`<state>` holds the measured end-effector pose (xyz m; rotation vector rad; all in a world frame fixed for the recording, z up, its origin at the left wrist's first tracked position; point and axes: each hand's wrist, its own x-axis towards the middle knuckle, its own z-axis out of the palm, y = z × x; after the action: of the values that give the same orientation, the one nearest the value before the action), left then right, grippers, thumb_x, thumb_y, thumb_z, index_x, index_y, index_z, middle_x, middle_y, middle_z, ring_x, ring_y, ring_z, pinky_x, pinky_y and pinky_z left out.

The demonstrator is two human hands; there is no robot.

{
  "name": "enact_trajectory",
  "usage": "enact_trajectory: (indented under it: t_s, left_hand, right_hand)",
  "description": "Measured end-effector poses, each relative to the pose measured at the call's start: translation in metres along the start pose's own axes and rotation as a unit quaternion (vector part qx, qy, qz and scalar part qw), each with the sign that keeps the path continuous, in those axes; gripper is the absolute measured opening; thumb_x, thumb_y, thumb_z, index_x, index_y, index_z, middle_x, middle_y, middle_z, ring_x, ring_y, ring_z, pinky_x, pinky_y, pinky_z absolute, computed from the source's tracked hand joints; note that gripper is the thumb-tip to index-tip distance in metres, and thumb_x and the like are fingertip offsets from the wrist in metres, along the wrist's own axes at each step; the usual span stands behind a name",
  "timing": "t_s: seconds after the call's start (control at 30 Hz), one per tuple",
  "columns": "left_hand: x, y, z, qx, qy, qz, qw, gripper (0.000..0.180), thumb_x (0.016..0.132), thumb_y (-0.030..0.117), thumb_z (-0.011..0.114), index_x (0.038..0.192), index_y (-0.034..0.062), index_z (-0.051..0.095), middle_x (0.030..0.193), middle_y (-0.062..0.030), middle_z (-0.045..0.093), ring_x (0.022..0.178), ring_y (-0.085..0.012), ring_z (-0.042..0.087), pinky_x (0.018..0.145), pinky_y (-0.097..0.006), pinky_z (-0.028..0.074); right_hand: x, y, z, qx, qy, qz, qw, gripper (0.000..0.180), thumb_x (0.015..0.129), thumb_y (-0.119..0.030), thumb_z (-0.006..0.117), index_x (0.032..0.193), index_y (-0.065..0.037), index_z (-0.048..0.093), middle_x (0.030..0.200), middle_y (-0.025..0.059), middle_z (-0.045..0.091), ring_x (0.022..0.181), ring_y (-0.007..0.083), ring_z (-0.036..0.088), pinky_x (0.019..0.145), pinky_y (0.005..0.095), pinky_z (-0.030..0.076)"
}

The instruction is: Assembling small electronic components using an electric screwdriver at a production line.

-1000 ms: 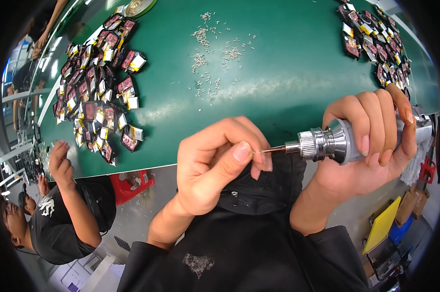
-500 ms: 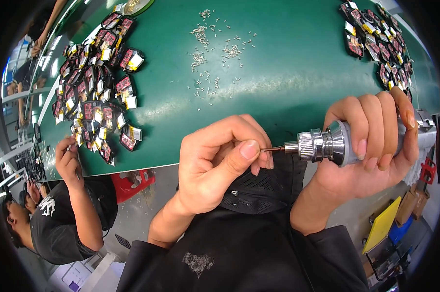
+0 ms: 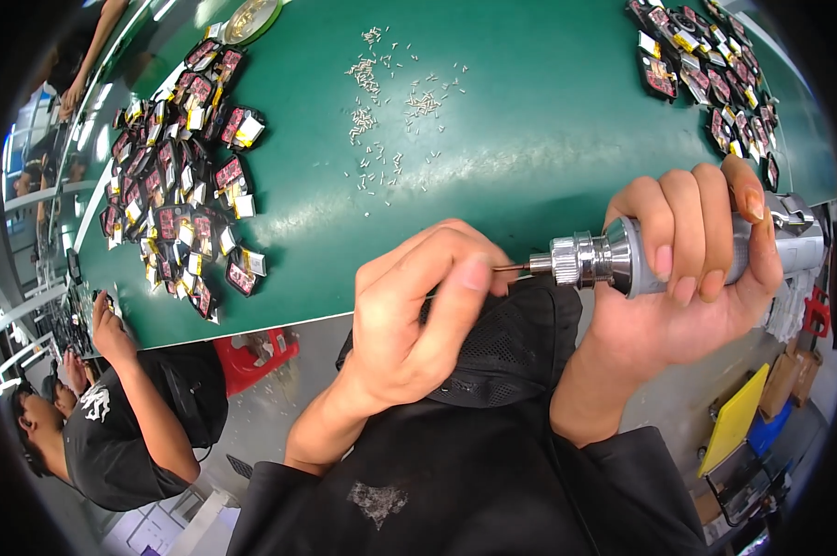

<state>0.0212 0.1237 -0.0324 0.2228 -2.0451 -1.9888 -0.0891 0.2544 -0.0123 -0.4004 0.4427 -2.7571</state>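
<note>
Electric screwdriver [image 3: 622, 261]: grey body, knurled silver metal collar at the front, thin dark bit sticking out to the person's left. It lies roughly horizontal, held in the air at the near edge of the green desk [image 3: 529, 139], above the person's dark-clothed lap.

Right hand [image 3: 696, 278] is clamped around the grey body, four fingers wrapped over the top, the collar and bit left clear of the grip. Rear of the tool pokes out past the hand on the right.

Left hand [image 3: 418, 315] sits just to the left of the bit, fingers curled in, thumb pressed against forefinger right at the bit tip. Pinched together at the tip; can't tell if there's a screw between them, too small and hidden by the thumb. Bit tip touches or nearly touches the thumb.

On the desk, well apart from both hands:
- scatter of small silver screws [image 3: 381, 102], centre-top
- pile of small black-red-yellow flat parts [image 3: 177, 185], far left
- second pile of the same parts [image 3: 705, 65], top right

Lower left, beside the desk: another person in a dark shirt [image 3: 113, 435], one hand [image 3: 108, 320] raised at the desk edge.
</note>
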Motion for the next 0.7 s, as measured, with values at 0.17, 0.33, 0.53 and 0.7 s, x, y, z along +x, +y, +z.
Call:
enact_trajectory:
  t_s: [0.17,0.33,0.53,0.7]
  left_hand:
    - [0.007,0.028,-0.069,0.213,0.18,0.12,0.953,0.036,0.099,0.018,0.039,0.108,-0.0094,0.061,0.077,-0.0101,0.063,0.062,-0.0144,0.055,0.058,-0.025,0.045]
    - [0.044,0.056,-0.207,0.459,0.328,0.075,0.822,0.025,0.093,0.017,0.053,0.106,-0.0023,0.063,0.076,-0.0069,0.065,0.066,-0.0116,0.059,0.063,-0.024,0.046]
    - [0.102,0.031,-0.444,0.678,0.292,-0.074,0.671,0.052,0.075,0.031,0.07,0.115,-0.0006,0.058,0.103,-0.022,0.064,0.099,-0.0351,0.062,0.087,-0.04,0.047]
    - [0.135,-0.015,-0.515,0.696,0.224,-0.057,0.68,0.063,0.071,0.033,0.074,0.12,-0.0026,0.056,0.114,-0.0256,0.06,0.109,-0.0382,0.057,0.094,-0.042,0.044]
  right_hand:
    - [0.0,-0.003,-0.006,0.035,0.024,-0.015,0.999,0.016,0.092,-0.019,0.043,0.094,-0.006,0.052,0.053,-0.0024,0.039,0.046,0.0101,0.036,0.054,0.0282,0.037]
    - [-0.002,-0.012,-0.031,0.055,0.084,-0.043,0.994,0.007,0.09,-0.01,0.049,0.088,-0.006,0.043,0.052,-0.0025,0.034,0.045,0.0085,0.034,0.052,0.0265,0.035]
    - [-0.003,-0.009,-0.042,0.062,0.099,-0.043,0.992,0.007,0.091,-0.01,0.047,0.088,-0.006,0.042,0.05,-0.0023,0.032,0.043,0.0087,0.032,0.049,0.0264,0.033]
    - [0.0,-0.001,-0.046,0.073,0.088,-0.027,0.993,0.009,0.092,-0.012,0.045,0.087,-0.006,0.042,0.05,-0.0017,0.034,0.042,0.0091,0.032,0.047,0.0265,0.034]
